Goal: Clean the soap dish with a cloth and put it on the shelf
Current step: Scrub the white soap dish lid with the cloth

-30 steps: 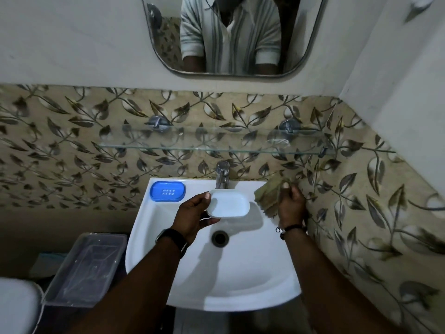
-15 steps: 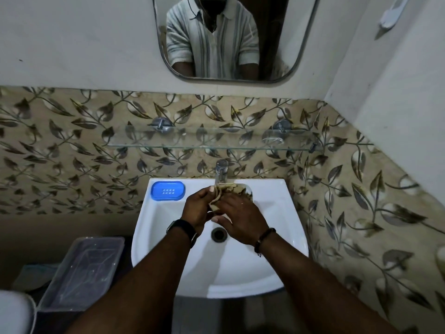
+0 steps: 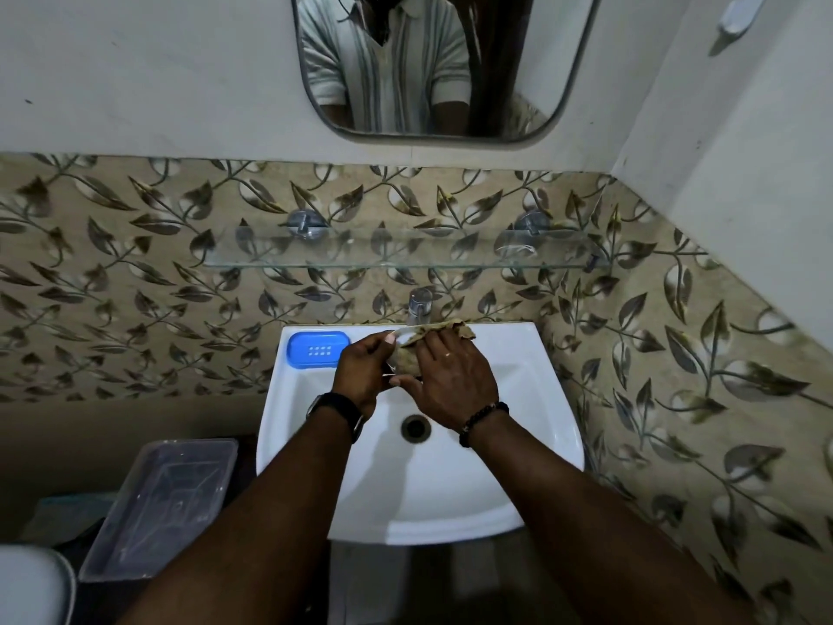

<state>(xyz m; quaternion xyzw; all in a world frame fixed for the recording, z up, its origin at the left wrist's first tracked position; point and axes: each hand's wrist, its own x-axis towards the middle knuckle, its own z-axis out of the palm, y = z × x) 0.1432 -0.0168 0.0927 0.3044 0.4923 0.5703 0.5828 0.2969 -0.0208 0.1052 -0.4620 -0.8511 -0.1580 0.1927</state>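
Over the back of the white sink, my left hand grips a white soap dish, of which only the top rim shows. My right hand presses a brownish cloth against the dish and covers most of it. The cloth's end sticks out to the right, under the tap. A glass shelf runs along the leaf-patterned wall above the tap, with nothing on it.
A blue soap dish insert lies on the sink's back left corner. A clear plastic tub stands left of the sink, a white toilet edge at bottom left. A mirror hangs above, and a wall closes in on the right.
A second ago my right hand held the cloth apart at the right of the dish. It has since come onto the dish and now covers it with the cloth.
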